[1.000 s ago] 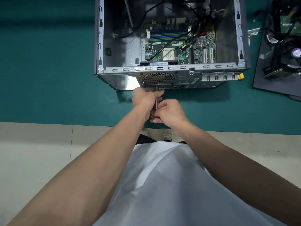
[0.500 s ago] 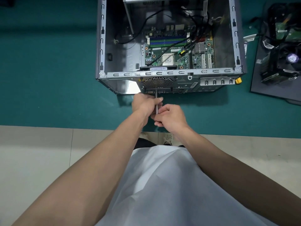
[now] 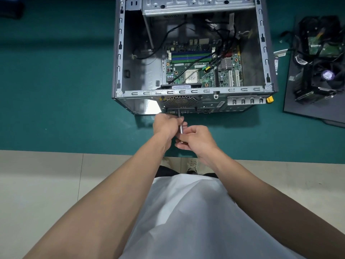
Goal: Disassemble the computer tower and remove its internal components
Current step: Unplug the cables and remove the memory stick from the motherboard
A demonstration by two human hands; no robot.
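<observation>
Roughly midway: left hand (image 3: 165, 126) and right hand (image 3: 198, 139) both grip a screwdriver (image 3: 180, 128) against the computer tower (image 3: 209, 91) just beyond them; removed parts (image 3: 321, 71) lie far right, the motherboard (image 3: 205, 75) still inside.

Location type: electronics repair workshop, bench station.

Indicators:
- Bench surface covered by teal mat (image 3: 56, 90); pale floor tiles (image 3: 37, 184) below bench edge.
- Tower (image 3: 119, 53) lying on side, side cover off, motherboard (image 3: 211, 79) and cables exposed.
- Loose parts (image 3: 321, 71) (fan cooler, drive, cable bundle) piled on dark panel (image 3: 308, 111) right of tower.
- Screwdriver (image 3: 181, 128) set against tower rear.
- Worker in white overgarment (image 3: 186, 221), standing at bench.
</observation>
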